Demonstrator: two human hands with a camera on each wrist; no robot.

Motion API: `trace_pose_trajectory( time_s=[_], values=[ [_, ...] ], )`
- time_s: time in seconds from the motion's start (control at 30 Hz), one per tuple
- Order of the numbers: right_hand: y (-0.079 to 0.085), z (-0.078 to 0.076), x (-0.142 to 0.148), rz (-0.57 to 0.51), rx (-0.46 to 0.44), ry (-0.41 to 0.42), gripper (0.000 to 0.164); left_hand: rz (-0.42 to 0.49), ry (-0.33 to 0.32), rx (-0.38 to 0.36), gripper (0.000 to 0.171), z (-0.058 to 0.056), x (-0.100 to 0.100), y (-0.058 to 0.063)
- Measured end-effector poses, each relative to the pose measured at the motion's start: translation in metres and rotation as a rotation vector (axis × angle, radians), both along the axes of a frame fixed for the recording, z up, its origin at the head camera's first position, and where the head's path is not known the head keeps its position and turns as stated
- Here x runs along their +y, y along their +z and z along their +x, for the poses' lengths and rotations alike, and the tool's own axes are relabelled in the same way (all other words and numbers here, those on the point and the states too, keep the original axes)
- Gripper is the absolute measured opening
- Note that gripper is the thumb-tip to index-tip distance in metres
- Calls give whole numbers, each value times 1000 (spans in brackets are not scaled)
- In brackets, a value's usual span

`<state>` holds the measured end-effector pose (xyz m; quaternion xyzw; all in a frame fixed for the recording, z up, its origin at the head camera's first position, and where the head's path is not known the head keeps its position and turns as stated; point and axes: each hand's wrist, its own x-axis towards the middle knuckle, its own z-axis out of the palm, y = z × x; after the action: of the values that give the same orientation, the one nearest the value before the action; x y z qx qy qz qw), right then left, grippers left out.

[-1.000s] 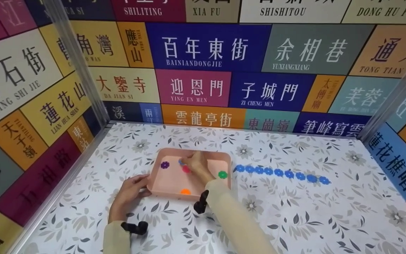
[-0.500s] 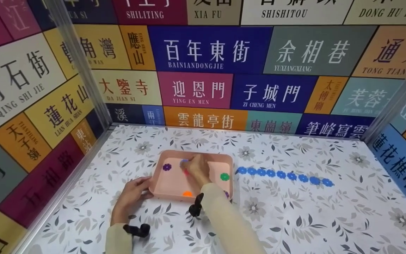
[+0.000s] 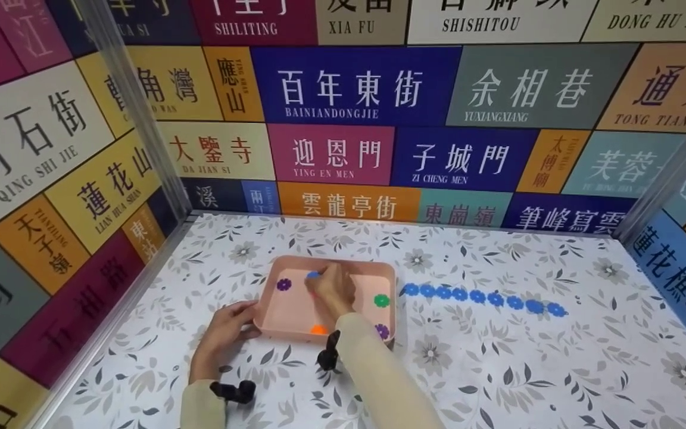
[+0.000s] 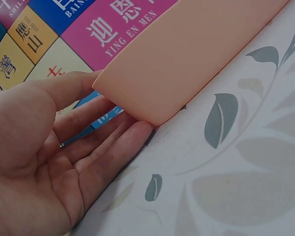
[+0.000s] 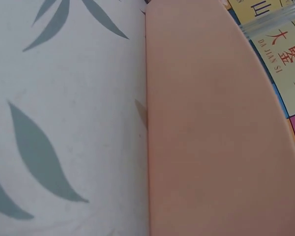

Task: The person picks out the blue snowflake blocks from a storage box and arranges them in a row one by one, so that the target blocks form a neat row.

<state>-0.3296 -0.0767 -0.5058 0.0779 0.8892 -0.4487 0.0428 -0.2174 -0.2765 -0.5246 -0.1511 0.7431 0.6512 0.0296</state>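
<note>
In the head view, the pink tray rests on the table with several flower-shaped plastic pieces inside. My right hand reaches into it, fingers curled, pinching a blue flower piece at the fingertips. A red piece under those fingers is mostly hidden. The left wrist view shows my left hand with fairly straight fingers touching a corner of the tray. Only the tray's outer wall and tablecloth fill the right wrist view; the right hand is out of that frame.
Purple, green and orange flower pieces lie in the tray, with another purple piece near its front right corner. To the tray's right, a row of blue flower pieces stretches across the floral tablecloth. Sign-printed walls stand behind.
My right hand stays over the same part of the tray, its fingers now covering more of the red piece. The left hand keeps touching the tray. The whole head view has shifted slightly.
</note>
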Motion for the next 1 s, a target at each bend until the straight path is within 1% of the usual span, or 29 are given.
trace_pose_trajectory(
  time_s=[0.17,0.27,0.43,0.53,0.7,0.87,0.93,1.0],
  values=[
    [-2,2,-1,55,30,-7,23,13,6,24,41,1,1,0],
    [-2,3,-1,68,45,-6,19,19,11,41,41,2,1,-1],
    [-2,2,-1,75,54,10,12,-7,8,24,44,2,1,0],
    [0,2,-1,79,55,23,9,-5,10,17,44,2,0,0],
    [0,3,0,69,62,34,10,12,17,19,46,2,1,1],
    [-1,3,0,78,65,50,16,18,21,17,46,2,1,-1],
    [-1,3,-1,79,61,58,16,17,20,15,46,1,1,-2],
    [-1,3,-2,90,64,73,11,23,19,15,46,1,0,-2]
  ],
)
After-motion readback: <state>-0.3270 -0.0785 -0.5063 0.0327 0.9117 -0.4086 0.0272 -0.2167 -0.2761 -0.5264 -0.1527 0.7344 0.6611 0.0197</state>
